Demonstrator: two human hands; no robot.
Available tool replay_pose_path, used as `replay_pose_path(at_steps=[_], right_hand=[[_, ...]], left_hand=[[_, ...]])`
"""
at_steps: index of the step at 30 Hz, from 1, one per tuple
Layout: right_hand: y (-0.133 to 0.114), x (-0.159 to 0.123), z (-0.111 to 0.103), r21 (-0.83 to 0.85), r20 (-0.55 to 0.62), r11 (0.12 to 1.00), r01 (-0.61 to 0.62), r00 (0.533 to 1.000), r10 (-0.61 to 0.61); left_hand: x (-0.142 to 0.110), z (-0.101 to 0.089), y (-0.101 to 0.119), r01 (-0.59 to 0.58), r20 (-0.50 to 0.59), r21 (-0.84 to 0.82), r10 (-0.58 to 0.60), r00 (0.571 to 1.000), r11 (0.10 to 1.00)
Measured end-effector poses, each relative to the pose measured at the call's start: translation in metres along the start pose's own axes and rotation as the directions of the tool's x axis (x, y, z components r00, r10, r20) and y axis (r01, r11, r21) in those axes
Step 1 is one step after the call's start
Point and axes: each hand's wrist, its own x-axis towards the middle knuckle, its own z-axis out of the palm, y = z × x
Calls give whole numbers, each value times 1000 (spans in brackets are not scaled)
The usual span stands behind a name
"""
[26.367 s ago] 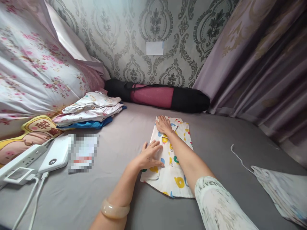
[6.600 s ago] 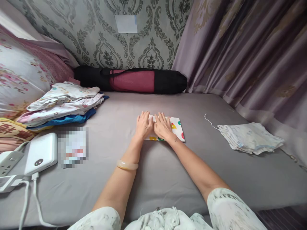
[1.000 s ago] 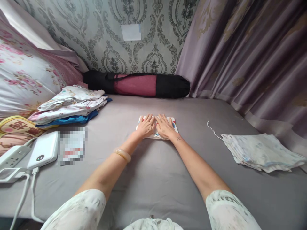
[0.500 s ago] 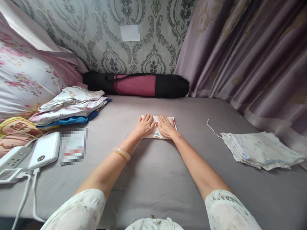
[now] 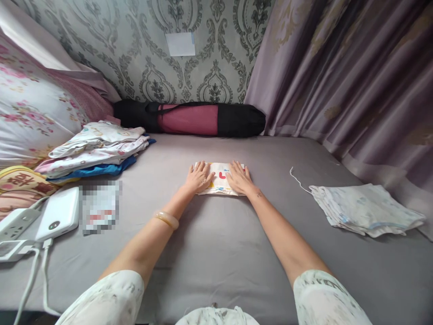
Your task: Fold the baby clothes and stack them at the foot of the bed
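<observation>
While the folded cloth [image 5: 219, 174] stretched left-to-right, the left hand [image 5: 198, 178] and right hand [image 5: 240, 179] lay flat on its ends, apparently gripping nothing.

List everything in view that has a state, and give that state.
Left hand: open, flat on the printed garment
Right hand: open, flat on the printed garment
Printed garment: folded, lying flat
Clothes on the left: stacked, uneven
Pale cloth on the right: folded, edges uneven
White power bank: cable plugged in; charging, cannot tell
Long bag: lying down
</observation>
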Motion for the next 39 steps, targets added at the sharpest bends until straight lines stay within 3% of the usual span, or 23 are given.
replay_pose_path(at_steps=[4, 19, 23, 28, 31, 39], right_hand=[[6, -4, 4, -19, -25, 996, -82, 996, 82], [29, -9, 4, -59, -9, 995, -79, 997, 79], [14, -8, -3, -133, -42, 986, -99, 995, 94], [-31, -13, 1, -114, -128, 993, 17, 991, -32], [-48, -15, 10, -85, -106, 995, 46, 993, -55], [-46, -12, 19, -51, -63, 998, 24, 998, -27]], left_hand=[[-1, 2, -4, 34, 21, -35, -33, 999, 999], [-8, 1, -27, 55, 75, -91, -48, 996, 994], [-8, -3, -23, 86, 96, -73, -78, 992, 994], [-18, -10, 4, 50, -66, 40, -47, 997, 998], [-23, -6, 17, 5, -74, 38, -2, 997, 999], [-22, 13, 14, 16, -33, -12, -17, 999, 1000]])
